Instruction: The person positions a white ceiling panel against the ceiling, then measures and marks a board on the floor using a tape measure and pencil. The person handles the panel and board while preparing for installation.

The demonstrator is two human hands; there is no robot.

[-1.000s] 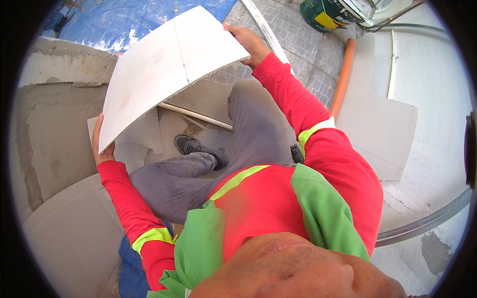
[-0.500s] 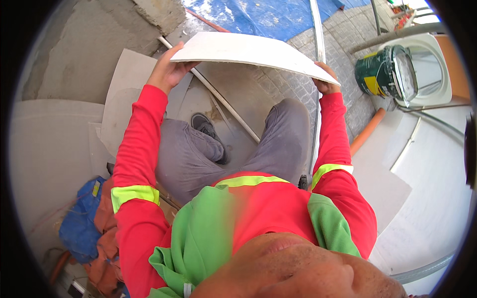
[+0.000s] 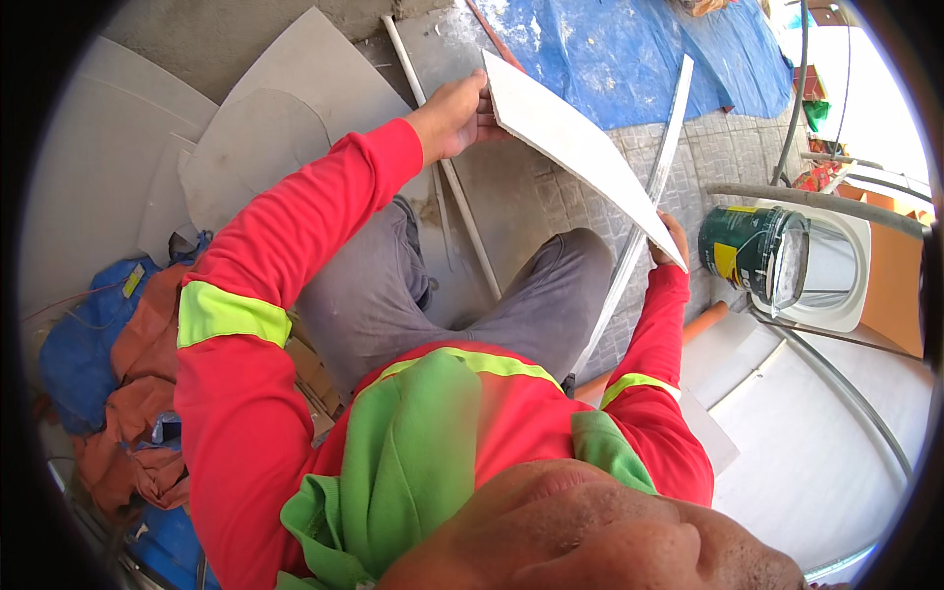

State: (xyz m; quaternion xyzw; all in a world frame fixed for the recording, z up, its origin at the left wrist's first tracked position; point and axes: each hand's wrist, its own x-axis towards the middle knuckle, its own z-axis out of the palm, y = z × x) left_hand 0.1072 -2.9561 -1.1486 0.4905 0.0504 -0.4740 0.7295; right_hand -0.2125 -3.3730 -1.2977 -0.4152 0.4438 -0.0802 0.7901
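A flat white board (image 3: 580,143), cut like a panel piece, is held up in front of me between both hands. My left hand (image 3: 458,116) grips its upper left end, fingers underneath. At the lower right end, my right hand (image 3: 672,239) is closed on the board, partly hidden behind it. The board tilts, its left end farther away than its right. Beneath it, a long pale metal strip (image 3: 629,258) runs along the ground past my knee. A thin white pipe (image 3: 462,192) lies by my left forearm.
Large grey-white sheets (image 3: 295,74) lie at the left. A blue tarp (image 3: 610,64) spreads across the far ground. At right stand a dark green bucket (image 3: 733,246) and an orange pipe (image 3: 706,320). Crumpled blue and rust-coloured cloth (image 3: 138,364) lies at lower left.
The board has swung from nearly level to a steeper slant, its left end moving right and away, its right end nearer. Both hands keep hold; the camera view has shifted too.
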